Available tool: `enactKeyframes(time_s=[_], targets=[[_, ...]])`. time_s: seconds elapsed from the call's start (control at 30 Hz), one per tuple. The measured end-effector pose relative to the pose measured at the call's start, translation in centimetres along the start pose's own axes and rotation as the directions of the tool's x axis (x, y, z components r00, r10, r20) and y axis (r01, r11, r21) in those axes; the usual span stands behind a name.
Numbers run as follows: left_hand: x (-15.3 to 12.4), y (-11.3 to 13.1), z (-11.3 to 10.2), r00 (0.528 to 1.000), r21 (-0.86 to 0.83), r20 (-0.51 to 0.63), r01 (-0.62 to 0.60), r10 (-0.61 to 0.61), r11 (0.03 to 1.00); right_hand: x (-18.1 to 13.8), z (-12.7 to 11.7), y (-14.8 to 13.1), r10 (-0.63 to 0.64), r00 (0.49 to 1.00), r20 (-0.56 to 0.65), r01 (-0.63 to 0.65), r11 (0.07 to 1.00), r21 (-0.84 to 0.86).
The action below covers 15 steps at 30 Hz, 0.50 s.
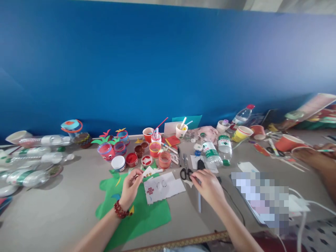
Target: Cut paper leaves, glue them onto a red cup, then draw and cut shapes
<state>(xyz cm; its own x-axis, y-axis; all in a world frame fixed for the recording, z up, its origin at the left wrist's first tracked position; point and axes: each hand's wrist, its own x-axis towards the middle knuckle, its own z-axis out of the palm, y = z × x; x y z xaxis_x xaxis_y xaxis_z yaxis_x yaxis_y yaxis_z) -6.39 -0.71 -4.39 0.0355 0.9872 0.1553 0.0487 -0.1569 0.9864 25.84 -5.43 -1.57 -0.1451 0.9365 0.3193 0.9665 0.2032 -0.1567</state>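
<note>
My left hand [131,187], with a red bead bracelet on the wrist, pinches a small white paper piece with red marks [148,172] above a green felt sheet [136,210]. My right hand [208,185] is closed on a thin dark tool whose pale end [199,204] points down toward me. Black scissors [186,172] lie just left of that hand. A white paper with drawn shapes [162,187] lies between both hands.
Small paint pots [131,159], decorated cups [106,150] and paper cups [243,133] crowd the table's middle. Plastic bottles [26,175] lie at the left, others [211,152] at centre. Another person's hand [315,157] rests at the right. A cable [309,203] runs at right.
</note>
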Motion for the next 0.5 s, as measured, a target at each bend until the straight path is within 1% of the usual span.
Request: enactKeyframes(time_s=[0.13, 0.23, 0.3, 0.37, 0.43, 0.5], targets=[[0.3, 0.5, -0.3, 0.999, -0.013, -0.033, -0.025, 0.024, 1.0, 2.1, 0.6, -1.5, 0.061, 0.996, 0.064, -0.047, 0.98, -0.192], [0.3, 0.7, -0.3, 0.999, -0.013, -0.034, -0.024, 0.023, 1.0, 3.0, 1.3, -1.7, 0.114, 0.983, 0.143, -0.072, 0.96, -0.269], [0.3, 0.7, -0.3, 1.0, -0.011, -0.026, -0.015, 0.015, 1.0, 3.4, 1.7, -1.8, 0.194, 0.956, 0.218, -0.129, 0.951, -0.28], [0.2, 0.7, -0.2, 1.0, -0.008, -0.024, -0.011, 0.01, 1.0, 3.9, 1.8, -1.9, 0.278, 0.916, 0.289, -0.198, 0.941, -0.275], [0.1, 0.8, -0.2, 1.0, -0.014, -0.026, -0.007, 0.006, 1.0, 4.3, 1.6, -2.0, 0.334, 0.878, 0.342, -0.253, 0.932, -0.259], [0.1, 0.8, -0.1, 1.0, -0.029, -0.024, -0.001, 0.001, 1.0, 4.6, 0.9, -2.0, 0.372, 0.852, 0.369, -0.301, 0.924, -0.236]])
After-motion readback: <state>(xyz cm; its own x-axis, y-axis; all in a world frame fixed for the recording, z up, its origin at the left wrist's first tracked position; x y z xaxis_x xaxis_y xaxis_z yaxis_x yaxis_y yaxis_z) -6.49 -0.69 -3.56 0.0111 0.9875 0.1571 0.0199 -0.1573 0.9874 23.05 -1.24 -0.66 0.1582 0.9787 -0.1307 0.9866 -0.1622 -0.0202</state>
